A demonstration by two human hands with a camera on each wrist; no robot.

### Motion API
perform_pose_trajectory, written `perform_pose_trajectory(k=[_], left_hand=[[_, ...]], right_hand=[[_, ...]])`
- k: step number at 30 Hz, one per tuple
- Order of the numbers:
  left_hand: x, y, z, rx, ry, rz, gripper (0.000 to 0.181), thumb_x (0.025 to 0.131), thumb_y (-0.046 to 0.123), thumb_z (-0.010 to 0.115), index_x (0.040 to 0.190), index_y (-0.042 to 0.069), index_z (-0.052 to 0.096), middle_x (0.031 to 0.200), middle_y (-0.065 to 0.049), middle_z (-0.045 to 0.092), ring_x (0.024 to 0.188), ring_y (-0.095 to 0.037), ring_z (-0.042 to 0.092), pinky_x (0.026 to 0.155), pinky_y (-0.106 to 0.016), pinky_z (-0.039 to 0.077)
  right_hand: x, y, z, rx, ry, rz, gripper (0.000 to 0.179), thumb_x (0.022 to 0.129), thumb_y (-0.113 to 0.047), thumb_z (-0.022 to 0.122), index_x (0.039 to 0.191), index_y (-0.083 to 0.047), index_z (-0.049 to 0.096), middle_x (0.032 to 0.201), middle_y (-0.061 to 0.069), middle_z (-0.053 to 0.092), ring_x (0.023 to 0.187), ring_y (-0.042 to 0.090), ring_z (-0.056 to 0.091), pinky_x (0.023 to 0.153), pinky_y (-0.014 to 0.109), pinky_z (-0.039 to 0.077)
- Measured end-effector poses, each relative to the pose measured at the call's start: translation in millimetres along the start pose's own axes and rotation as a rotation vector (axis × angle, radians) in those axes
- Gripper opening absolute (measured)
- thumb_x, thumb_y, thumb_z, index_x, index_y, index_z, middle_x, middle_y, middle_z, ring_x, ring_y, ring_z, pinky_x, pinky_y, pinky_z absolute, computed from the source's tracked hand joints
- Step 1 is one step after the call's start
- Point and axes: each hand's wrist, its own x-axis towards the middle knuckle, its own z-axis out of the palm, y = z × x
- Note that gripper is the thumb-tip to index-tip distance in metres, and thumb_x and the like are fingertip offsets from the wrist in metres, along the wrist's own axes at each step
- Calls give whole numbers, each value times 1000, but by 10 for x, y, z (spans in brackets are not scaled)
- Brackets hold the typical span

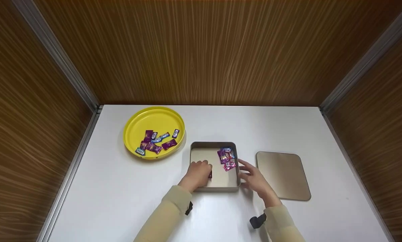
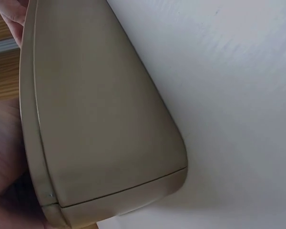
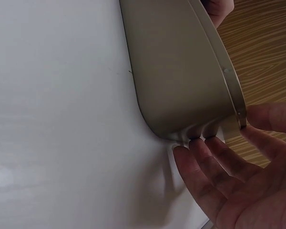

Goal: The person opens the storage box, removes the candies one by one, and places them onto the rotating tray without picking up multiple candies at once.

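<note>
A beige metal tin (image 1: 215, 189) stands without its lid on the white table, with several wrapped candies (image 1: 227, 158) along its right side. My left hand (image 1: 196, 173) reaches over the front left part of the tin, fingers curled downward. A dark wrapped candy (image 1: 210, 174) shows at the edge of that hand, pinched by fingers that are mostly hidden. In the left wrist view the tin wall (image 2: 105, 105) covers much of the hand. My right hand (image 1: 254, 178) rests its spread fingertips (image 3: 181, 155) against the tin's right side and holds nothing.
At the back left is a yellow round tray (image 1: 153, 116) holding several purple and blue wrapped candies (image 1: 153, 143). The tin's flat lid (image 1: 283, 174) lies to the right of my right hand. Wood-grain panels (image 1: 204, 50) enclose the table at the back and sides.
</note>
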Motion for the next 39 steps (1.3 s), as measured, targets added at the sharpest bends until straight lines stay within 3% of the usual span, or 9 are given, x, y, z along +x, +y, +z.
perform_pose_trajectory(k=[4,8,18,25,33,36,39], left_hand=[[-10,-27,-40,-31,5,9,18,73,11,75,90,11,70,85,-6,62,73,-26,61,67,-41,49],[-29,-52,-77,-58,30,18,16,79,17,75,92,10,69,85,-5,61,69,-26,61,66,-40,49],[-84,-170,-208,-123,188,3,20,88,24,68,97,6,70,87,-6,60,75,-23,60,68,-40,50],[-136,-421,-290,-210,348,-79,30,91,25,67,111,2,69,97,-10,62,83,-26,61,76,-41,52],[-217,-816,-385,-250,590,-223,30,89,18,71,111,-3,68,96,-17,65,85,-35,63,79,-49,51],[-252,-969,-400,-290,638,-295,29,85,15,76,106,-3,68,96,-19,67,86,-36,64,79,-48,52],[-289,-1118,-401,-346,638,-366,31,81,11,78,106,-4,67,100,-20,67,91,-37,65,80,-48,52]], right_hand=[[-1,-1,0,-11,3,3,59,93,-2,56,150,-11,41,139,24,48,120,41,54,81,46,55],[1,-2,3,-15,11,6,59,93,-2,56,149,-12,41,140,24,47,121,42,52,83,47,55],[15,1,6,0,17,0,58,93,-1,57,149,-11,42,138,24,48,121,43,53,83,48,55],[8,-4,8,10,5,-17,58,93,-1,57,148,-8,42,138,26,48,120,43,53,84,49,55],[5,0,6,-5,2,-4,57,94,0,55,149,-9,41,138,26,48,119,44,53,85,49,54],[8,5,6,-3,6,0,57,94,0,55,149,-10,42,138,25,49,119,43,53,85,49,54],[14,9,6,3,9,7,57,94,-1,55,149,-11,42,138,23,49,119,42,54,85,49,54]])
